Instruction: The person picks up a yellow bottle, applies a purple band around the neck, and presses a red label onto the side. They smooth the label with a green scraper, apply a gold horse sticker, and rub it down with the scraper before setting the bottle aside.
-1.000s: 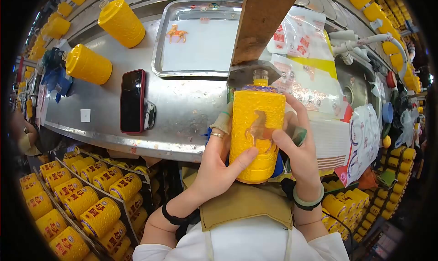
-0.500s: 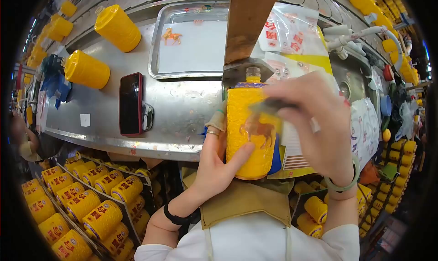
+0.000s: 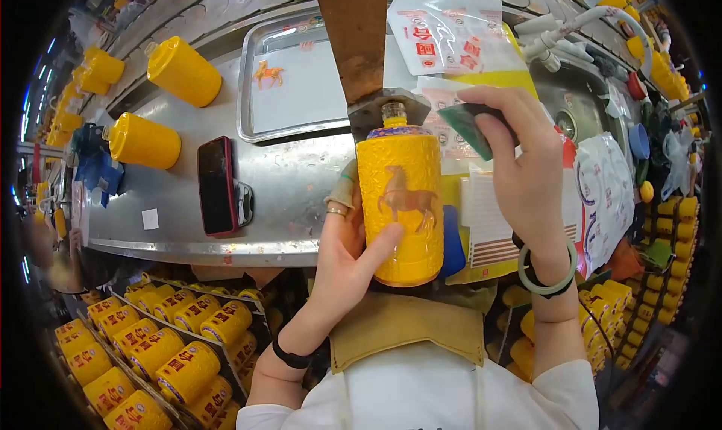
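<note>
A yellow bottle (image 3: 402, 253) with a textured surface lies in front of me, its clear glass neck against a metal bracket (image 3: 368, 112). On its upper face sits a brown and orange horse decal (image 3: 407, 198). My left hand (image 3: 352, 251) is wrapped round the bottle's left side, thumb on the front just below the decal; a finger cot covers one fingertip. Off to the right of the bottle, my right hand (image 3: 526, 163) pinches a dark green scraper (image 3: 468, 129), which is apart from the bottle.
Left on the steel bench stand two more yellow bottles (image 3: 184, 72), a phone (image 3: 217, 185) and a tray (image 3: 248, 121) holding another horse decal (image 3: 268, 74). Printed decal sheets (image 3: 451, 35) and a sink (image 3: 568, 121) are at the right. Crates of labelled bottles (image 3: 154, 351) stand below.
My right hand with the scraper has lifted off the bottle, up and to the right. The horse decal is now uncovered. My left hand keeps its hold, and the view has shifted slightly.
</note>
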Demonstrator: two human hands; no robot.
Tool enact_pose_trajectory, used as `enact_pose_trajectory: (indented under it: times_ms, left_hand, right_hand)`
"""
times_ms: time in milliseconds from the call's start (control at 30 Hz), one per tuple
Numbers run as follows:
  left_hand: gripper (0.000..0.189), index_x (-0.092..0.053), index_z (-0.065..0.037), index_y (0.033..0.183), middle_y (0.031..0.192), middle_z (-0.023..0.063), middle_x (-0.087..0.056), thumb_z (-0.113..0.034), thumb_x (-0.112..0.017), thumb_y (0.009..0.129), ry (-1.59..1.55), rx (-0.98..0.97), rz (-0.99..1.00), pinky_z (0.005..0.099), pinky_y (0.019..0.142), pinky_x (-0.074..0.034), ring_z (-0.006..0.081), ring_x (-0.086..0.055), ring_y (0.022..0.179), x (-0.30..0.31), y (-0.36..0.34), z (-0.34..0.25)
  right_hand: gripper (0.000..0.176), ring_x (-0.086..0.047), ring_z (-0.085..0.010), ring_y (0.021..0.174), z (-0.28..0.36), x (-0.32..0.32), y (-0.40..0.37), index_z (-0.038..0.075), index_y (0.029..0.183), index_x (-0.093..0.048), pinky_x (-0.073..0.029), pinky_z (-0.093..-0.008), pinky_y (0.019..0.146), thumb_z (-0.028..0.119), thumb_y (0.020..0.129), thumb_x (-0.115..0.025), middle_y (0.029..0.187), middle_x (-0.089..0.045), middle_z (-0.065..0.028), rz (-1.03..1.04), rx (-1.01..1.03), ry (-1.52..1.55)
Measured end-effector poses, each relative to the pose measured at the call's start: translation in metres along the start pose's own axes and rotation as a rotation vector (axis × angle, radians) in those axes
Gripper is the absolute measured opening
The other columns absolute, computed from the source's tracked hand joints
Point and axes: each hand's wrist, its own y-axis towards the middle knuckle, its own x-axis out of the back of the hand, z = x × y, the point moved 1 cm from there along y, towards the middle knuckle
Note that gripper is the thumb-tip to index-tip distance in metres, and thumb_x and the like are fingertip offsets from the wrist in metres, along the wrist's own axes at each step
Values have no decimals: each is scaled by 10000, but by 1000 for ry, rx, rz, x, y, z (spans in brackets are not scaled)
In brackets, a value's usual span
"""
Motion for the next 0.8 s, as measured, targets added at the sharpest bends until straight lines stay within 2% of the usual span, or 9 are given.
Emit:
enact_pose_trajectory:
  times_ms: [67, 100, 133, 200, 300, 633, 700, 733, 800]
  left_hand:
    - [785, -141, 42, 1641, 1638, 188, -339, 8, -600, 1005, 23, -19, 11, 425, 1251, -278, 284, -356, 1520, -2, 3, -7]
    - [757, -141, 37, 1642, 1638, 185, -340, -7, -577, 1025, 6, -19, -3, 424, 1249, -282, 282, -360, 1518, -2, 4, -8]
    - [730, -140, 32, 1644, 1638, 181, -342, -23, -554, 1045, -12, -19, -17, 424, 1247, -287, 280, -363, 1517, -2, 6, -9]
    - [712, -153, 10, 1653, 1647, 171, -340, -43, -534, 1055, -7, -21, -25, 423, 1250, -277, 277, -359, 1521, -6, 10, -11]
    - [692, -149, -14, 1661, 1641, 151, -352, -75, -516, 1078, 1, -24, -27, 417, 1244, -290, 260, -375, 1507, -10, 15, -11]
    - [714, -106, -61, 1676, 1625, 132, -361, -103, -519, 1096, 6, -32, -58, 404, 1224, -324, 236, -400, 1479, -14, 15, -7]
    - [713, -103, -66, 1678, 1627, 134, -358, -101, -513, 1096, 19, -29, -52, 404, 1224, -326, 239, -401, 1478, -15, 15, -8]
    - [712, -100, -72, 1680, 1629, 137, -356, -100, -506, 1096, 29, -27, -48, 405, 1223, -327, 241, -403, 1477, -15, 15, -9]
    - [714, -100, -102, 1688, 1658, 140, -321, -88, -491, 1090, 47, -15, -43, 410, 1235, -307, 257, -372, 1504, -16, 15, -9]
  right_hand:
    - [240, -603, -105, 854, -1, -3, -15, 10, 1226, -664, -494, -254, 763, -14, 1013, -554, 968, -683, -39, 67, -530, 713]
    - [249, -537, -27, 856, -4, -9, -25, 2, 1264, -644, -450, -198, 738, 16, 1059, -502, 970, -643, 1, 96, -584, 832]
    - [287, -569, -79, 930, 3, -1, -26, 4, 1302, -606, -478, -240, 823, 77, 1024, -607, 1064, -630, -44, 274, -743, 885]
    - [435, -579, -145, 1084, 7, -18, -38, 12, 1350, -546, -475, -306, 971, 135, 967, -711, 1179, -617, -84, 271, -552, 764]
    - [565, -546, -196, 1234, 20, -30, -42, 13, 1390, -485, -423, -361, 1094, 163, 922, -765, 1276, -595, -117, 263, -711, 930]
    - [574, -542, -229, 1287, 20, -41, -51, 5, 1413, -479, -397, -375, 1132, 142, 925, -748, 1338, -589, -153, 194, -689, 920]
    - [491, -581, -151, 1102, 16, -41, -52, 22, 1411, -514, -471, -309, 977, 150, 976, -703, 1194, -610, -73, 190, -635, 842]
    - [491, -581, -151, 1102, 12, -39, -52, 22, 1411, -514, -471, -309, 977, 150, 976, -703, 1194, -610, -73, 179, -639, 843]
    - [407, -515, -54, 878, 3, -37, -54, 50, 1412, -543, -436, -216, 756, 158, 1032, -640, 1024, -561, 31, 212, -920, 1355]
